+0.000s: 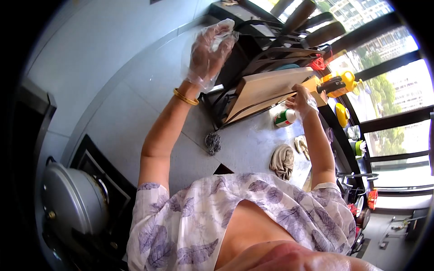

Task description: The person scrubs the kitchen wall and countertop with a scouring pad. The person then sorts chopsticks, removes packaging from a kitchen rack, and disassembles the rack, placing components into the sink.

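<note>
Currently, the right hand [302,100] is closed around the front rail of the black rack [246,54]; whether it also holds the cutting board [266,92] cannot be told. The left hand [210,52] is spread, with fingers partly bent, just beside the opposite end of the rack. No object is visible in its grasp; fingertip contact with the rack cannot be confirmed. Both hands wear clear plastic gloves.

The rack stands between the two hands. The cutting board is set on edge in it, directly beside the right hand. Dark handles [300,16] project from the rack beyond both hands.

Just nearer the body from the right hand is a green-and-white container [284,118]; farther in the same direction lies a bundled brown cloth [282,161]. To the right of the right hand is a yellow bottle [346,83]. Nearer the body from the left hand, a metal scouring pad [212,143] rests on the counter [190,153].
</note>
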A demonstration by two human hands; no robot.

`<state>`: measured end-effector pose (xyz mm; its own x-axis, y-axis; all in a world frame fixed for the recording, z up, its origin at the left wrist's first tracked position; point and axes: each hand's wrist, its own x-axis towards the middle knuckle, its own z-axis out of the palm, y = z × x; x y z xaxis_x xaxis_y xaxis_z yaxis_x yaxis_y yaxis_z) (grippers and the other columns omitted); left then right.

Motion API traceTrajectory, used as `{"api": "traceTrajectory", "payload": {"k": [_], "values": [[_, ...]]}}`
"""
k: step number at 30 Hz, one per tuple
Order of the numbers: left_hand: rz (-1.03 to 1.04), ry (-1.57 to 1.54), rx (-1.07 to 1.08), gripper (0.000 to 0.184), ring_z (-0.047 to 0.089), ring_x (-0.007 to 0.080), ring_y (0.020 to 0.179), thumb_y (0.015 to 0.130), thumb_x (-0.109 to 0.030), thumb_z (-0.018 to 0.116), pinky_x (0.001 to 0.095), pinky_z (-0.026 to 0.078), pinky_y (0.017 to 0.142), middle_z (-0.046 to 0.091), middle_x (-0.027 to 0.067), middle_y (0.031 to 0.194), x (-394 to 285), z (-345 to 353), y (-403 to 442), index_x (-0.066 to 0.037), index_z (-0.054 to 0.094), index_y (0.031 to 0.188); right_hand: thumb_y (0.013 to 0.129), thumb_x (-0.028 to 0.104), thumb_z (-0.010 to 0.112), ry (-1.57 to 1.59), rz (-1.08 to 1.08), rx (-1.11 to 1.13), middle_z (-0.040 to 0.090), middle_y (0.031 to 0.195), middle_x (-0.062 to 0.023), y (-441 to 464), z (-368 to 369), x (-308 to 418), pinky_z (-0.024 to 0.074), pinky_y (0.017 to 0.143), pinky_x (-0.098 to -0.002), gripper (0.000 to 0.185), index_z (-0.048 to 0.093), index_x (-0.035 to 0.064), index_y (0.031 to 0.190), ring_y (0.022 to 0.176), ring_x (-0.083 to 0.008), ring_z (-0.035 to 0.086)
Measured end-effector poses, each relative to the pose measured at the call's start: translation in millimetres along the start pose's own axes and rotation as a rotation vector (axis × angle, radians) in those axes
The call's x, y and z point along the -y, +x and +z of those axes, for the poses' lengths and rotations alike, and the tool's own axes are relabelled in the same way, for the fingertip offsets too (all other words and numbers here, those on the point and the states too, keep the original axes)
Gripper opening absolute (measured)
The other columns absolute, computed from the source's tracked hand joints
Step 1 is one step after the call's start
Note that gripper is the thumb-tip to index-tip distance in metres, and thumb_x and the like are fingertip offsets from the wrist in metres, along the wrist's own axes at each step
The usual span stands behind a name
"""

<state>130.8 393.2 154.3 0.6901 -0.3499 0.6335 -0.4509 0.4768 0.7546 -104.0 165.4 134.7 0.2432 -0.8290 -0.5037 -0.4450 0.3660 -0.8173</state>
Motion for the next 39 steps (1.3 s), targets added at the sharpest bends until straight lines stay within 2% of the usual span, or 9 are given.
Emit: {"api": "traceTrajectory", "payload": {"k": [2,7,14,20,22,26,30,33,39], "values": [[-0.231,-0.288,0.126,0.020,0.058,0.0106,0.085,0.087,-0.014,0.059,0.0220,0.048,0.076,0.062,0.0032,0.096,-15.3,9.5,19.2,-0.001,0.059,0.103,0.074,0.017,0.053,-0.073,-0.034,0.010,0.049,0.098,-0.0129,-8.8,-3.2,5.9,0.0478,0.064,-0.0394,0.037,0.044,0.0075,0.109,0.074,-0.0259,0.060],[-0.294,-0.260,0.194,0.025,0.054,0.0061,0.069,0.088,-0.025,0.060,0.0181,0.044,0.062,0.062,0.0012,0.080,-10.9,27.9,38.5,0.000,0.062,0.092,0.069,0.008,0.066,-1.093,-0.780,-0.017,0.063,0.081,-0.0118,-1.2,-14.8,-3.1,0.0506,0.068,-0.0347,0.015,0.062,0.0005,0.081,0.080,-0.0232,0.063],[-0.274,-0.033,0.032,0.037,0.047,0.0050,0.062,0.081,-0.039,0.067,0.0206,0.037,0.053,0.058,-0.0013,0.070,0.8,36.0,41.8,-0.001,0.067,0.080,0.068,0.012,0.069,-0.551,-0.633,0.023,0.065,0.082,-0.0159,140.0,-18.9,-56.5,0.0505,0.066,-0.0356,0.013,0.067,0.0040,0.078,0.078,-0.0289,0.064],[-0.046,0.408,-0.038,0.039,0.047,0.0137,0.049,0.090,-0.031,0.053,0.0314,0.037,0.049,0.049,0.0039,0.052,-18.7,34.0,25.7,-0.006,0.056,0.062,0.076,0.007,0.061,0.271,-0.287,0.233,0.055,0.063,-0.0023,45.0,13.6,7.1,0.0452,0.049,-0.0272,0.003,0.062,0.0046,0.076,0.053,-0.0129,0.052],[-0.229,0.267,-0.136,0.039,0.037,0.0073,0.042,0.089,-0.039,0.055,0.0236,0.036,0.041,0.040,-0.0043,0.052,-36.1,42.1,18.4,-0.014,0.044,0.061,0.080,0.017,0.061,-1.299,-1.087,0.148,0.054,0.068,-0.0058,165.1,-15.1,-1.8,0.0489,0.051,-0.0267,0.010,0.061,0.0064,0.079,0.057,-0.0145,0.054],[-0.240,0.061,-0.265,0.040,0.029,0.0022,0.038,0.087,-0.037,0.060,0.0197,0.022,0.036,0.036,-0.0081,0.049,-63.8,59.8,-14.5,-0.017,0.042,0.057,0.081,0.021,0.059,-0.154,-0.618,0.320,0.055,0.071,-0.0062,77.0,31.4,23.0,0.0496,0.052,-0.0267,0.015,0.061,0.0061,0.080,0.058,-0.0152,0.056],[-0.579,-0.399,-0.286,0.034,0.036,0.0041,0.045,0.086,-0.038,0.059,0.0213,0.028,0.039,0.041,-0.0069,0.055,-95.7,54.7,-35.8,-0.009,0.055,0.070,0.083,0.025,0.057,-0.079,-0.593,0.450,0.055,0.073,-0.0067,69.5,62.9,29.2,0.0502,0.052,-0.0267,0.019,0.060,0.0059,0.081,0.059,-0.0160,0.057],[0.005,0.023,-0.058,0.035,0.035,0.0059,0.054,0.087,-0.034,0.057,0.0248,0.030,0.047,0.042,-0.0051,0.056,-100.1,51.8,-70.6,-0.005,0.053,0.068,0.084,0.027,0.056,-0.072,-0.599,0.500,0.056,0.075,-0.0070,71.0,76.1,39.4,0.0507,0.053,-0.0267,0.022,0.060,0.0057,0.082,0.060,-0.0165,0.058],[-0.290,0.129,-0.141,0.024,0.058,0.0146,0.084,0.089,-0.020,0.053,0.0228,0.043,0.074,0.060,0.0097,0.091,-143.5,61.5,-104.5,0.001,0.057,0.101,0.088,0.034,0.049,-0.349,-0.699,0.462,0.060,0.087,-0.0116,26.0,74.9,62.2,0.0549,0.057,-0.0291,0.035,0.061,0.0028,0.098,0.067,-0.0196,0.065]]}}
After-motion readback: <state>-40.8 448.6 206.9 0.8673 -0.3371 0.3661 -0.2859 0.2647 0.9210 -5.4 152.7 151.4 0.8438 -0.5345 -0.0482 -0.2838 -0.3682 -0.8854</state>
